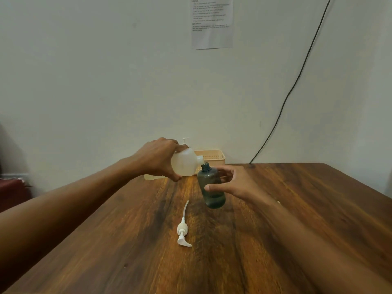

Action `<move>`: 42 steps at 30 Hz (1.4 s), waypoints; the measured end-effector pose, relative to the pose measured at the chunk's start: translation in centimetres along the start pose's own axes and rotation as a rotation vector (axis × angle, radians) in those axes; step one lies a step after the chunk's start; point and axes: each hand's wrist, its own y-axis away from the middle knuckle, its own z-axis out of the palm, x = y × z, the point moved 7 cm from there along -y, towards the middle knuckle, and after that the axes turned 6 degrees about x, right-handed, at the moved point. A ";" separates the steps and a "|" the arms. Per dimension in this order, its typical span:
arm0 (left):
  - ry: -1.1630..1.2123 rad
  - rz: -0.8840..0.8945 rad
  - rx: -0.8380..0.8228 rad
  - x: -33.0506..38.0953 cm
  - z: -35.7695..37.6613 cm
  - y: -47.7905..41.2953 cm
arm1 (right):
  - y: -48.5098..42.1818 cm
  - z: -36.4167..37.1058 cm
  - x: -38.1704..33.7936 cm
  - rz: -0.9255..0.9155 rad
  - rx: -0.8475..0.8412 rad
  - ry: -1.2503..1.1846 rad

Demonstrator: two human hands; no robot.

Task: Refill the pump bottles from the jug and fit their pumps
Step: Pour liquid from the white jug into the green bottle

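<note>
Over the table (127, 240), left hand (158, 159) tilts jug (185, 164) at right hand's (239, 183) bottle (214, 200)

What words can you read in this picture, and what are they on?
Paper sheet on the wall: printed lines with a few bold headings, all too small and blurred to read.
Jug: no words or label show.
Dark bottle: no words or label show.
Pump on the table: no words show.
Basket: no words show.
</note>
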 end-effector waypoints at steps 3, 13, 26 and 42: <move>0.004 -0.002 0.001 -0.1 0.1 0.0 | -0.1 0.0 0.0 -0.003 -0.001 0.006; -0.006 0.002 0.000 -0.2 0.4 -0.1 | -0.1 0.0 0.3 -0.013 0.004 -0.004; 0.005 -0.002 0.005 -0.5 0.6 0.0 | -0.2 0.2 0.5 -0.003 -0.002 0.001; -0.033 -0.013 -0.004 -0.8 1.0 0.2 | -0.1 0.3 0.6 -0.015 0.001 -0.009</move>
